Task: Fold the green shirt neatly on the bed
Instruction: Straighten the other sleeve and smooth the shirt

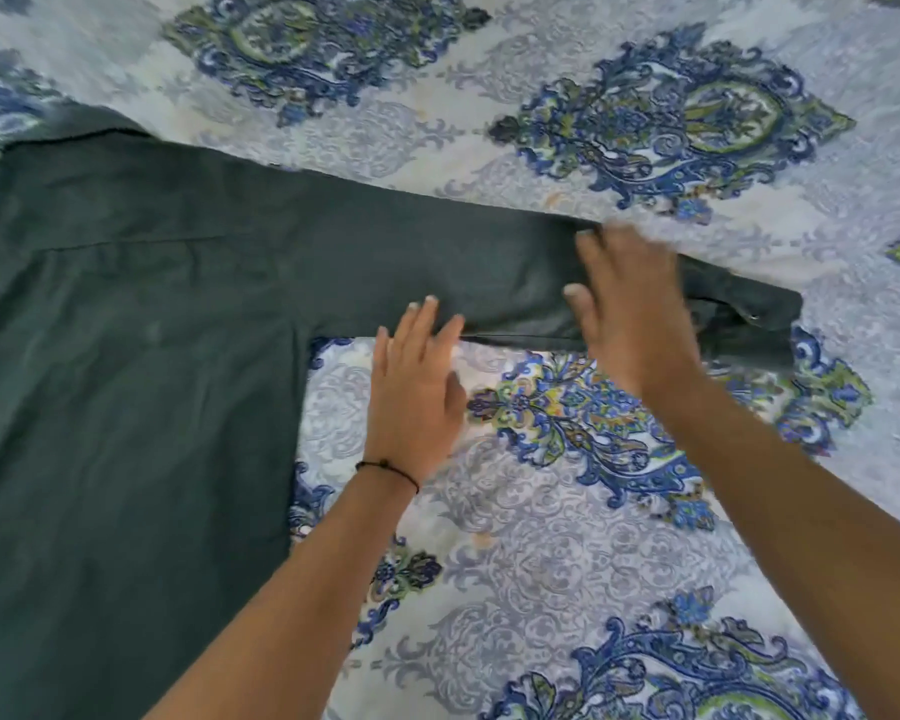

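Note:
The dark green shirt [126, 330] lies flat on the bed, its body filling the left side and its collar at the top left. One long sleeve [463, 272] stretches out to the right, ending in a buttoned cuff [749, 319]. My left hand [417, 387] lies flat with straight fingers, its fingertips on the sleeve's lower edge. My right hand [630, 304], blurred, lies flat across the sleeve close to the cuff, fingers spread. Neither hand grips the cloth.
A bedspread [567, 511] with blue, green and grey ornamental print covers the whole bed around the shirt. A thin black cord [391, 470] circles my left wrist.

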